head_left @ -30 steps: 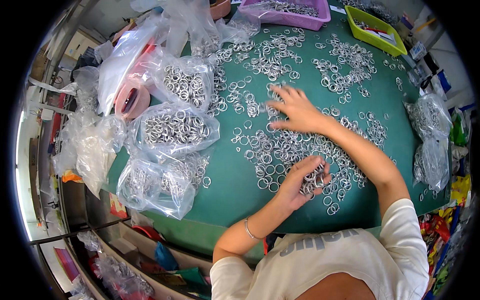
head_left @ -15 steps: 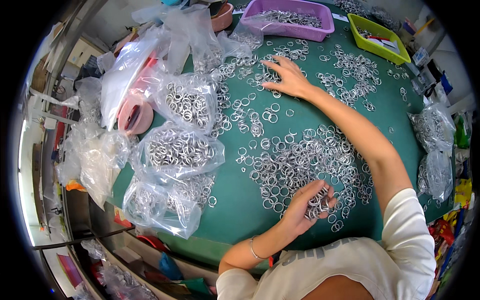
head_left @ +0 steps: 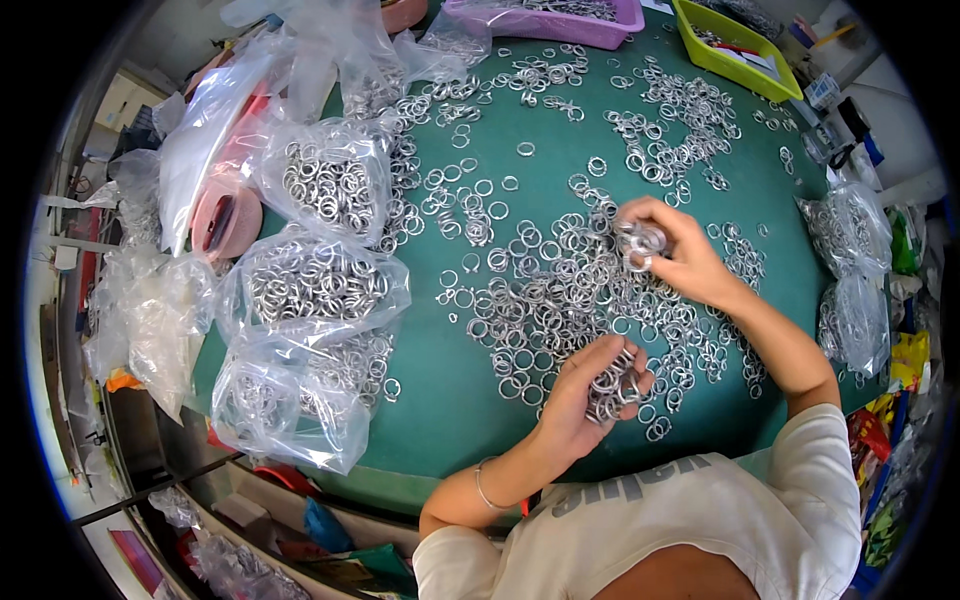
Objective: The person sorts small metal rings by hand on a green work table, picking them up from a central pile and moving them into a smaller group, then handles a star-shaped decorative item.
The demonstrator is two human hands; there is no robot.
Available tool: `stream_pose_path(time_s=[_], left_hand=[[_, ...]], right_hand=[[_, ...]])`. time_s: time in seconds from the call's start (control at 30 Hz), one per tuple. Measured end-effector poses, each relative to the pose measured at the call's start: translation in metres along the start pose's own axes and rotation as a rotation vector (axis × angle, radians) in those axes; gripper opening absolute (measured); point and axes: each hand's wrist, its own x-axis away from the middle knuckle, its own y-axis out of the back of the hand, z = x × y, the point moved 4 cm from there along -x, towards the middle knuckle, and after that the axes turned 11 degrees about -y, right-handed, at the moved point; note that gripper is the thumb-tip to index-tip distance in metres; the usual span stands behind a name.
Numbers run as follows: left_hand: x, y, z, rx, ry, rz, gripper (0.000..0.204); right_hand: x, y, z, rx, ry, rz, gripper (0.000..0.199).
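My left hand is cupped around a clump of silver metal rings, low over the near edge of a big loose pile. At the pile's far right side, my right hand has its fingers curled round another bunch of rings. Both bunches look like the small open rings in the pile spread between and around the hands. Parts of the fingers and of the held rings hide one another, so how the rings lie in each palm is not fully visible.
Clear plastic bags of rings line the left of the green table. Beside them stands a pink container. A purple basket and a yellow-green basket stand at the back. More bagged rings lie at the right edge.
My right hand has drawn back from the far rings to the main pile, now closed on a bunch of them. The left hand keeps its clump. The whole view has shifted slightly.
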Motion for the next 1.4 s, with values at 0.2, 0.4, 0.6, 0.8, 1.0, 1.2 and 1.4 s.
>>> stream_pose_path(time_s=[0.2, 0.4, 0.6, 0.8, 1.0, 1.2, 1.4], left_hand=[[-0.001, 0.002, 0.0, 0.014, -0.031, -0.016, 0.018], [0.002, 0.001, 0.001, 0.068, -0.118, -0.089, 0.029], [0.012, 0.006, 0.016, 0.03, -0.119, -0.079, 0.033], [0.019, 0.017, 0.036, 0.09, -0.074, -0.095, 0.03], [0.022, 0.021, 0.048, 0.133, -0.069, -0.117, 0.026], [0.025, 0.025, 0.042, 0.175, -0.103, -0.132, 0.025], [0.023, 0.025, 0.046, 0.176, -0.087, -0.137, 0.025]], right_hand=[[0.046, 0.025, 0.005, 0.304, -0.055, -0.076, 0.035], [0.067, 0.038, 0.006, 0.418, -0.197, -0.279, 0.029], [0.085, 0.045, 0.008, 0.318, -0.17, -0.204, 0.015], [0.072, 0.03, -0.003, 0.022, -0.296, -0.128, 0.023], [0.058, 0.008, -0.008, 0.499, 0.02, -0.171, 0.031], [0.074, 0.027, -0.029, -0.973, -0.497, 0.028, 0.023], [0.081, 0.039, -0.024, -0.224, -0.249, -0.129, 0.03]])
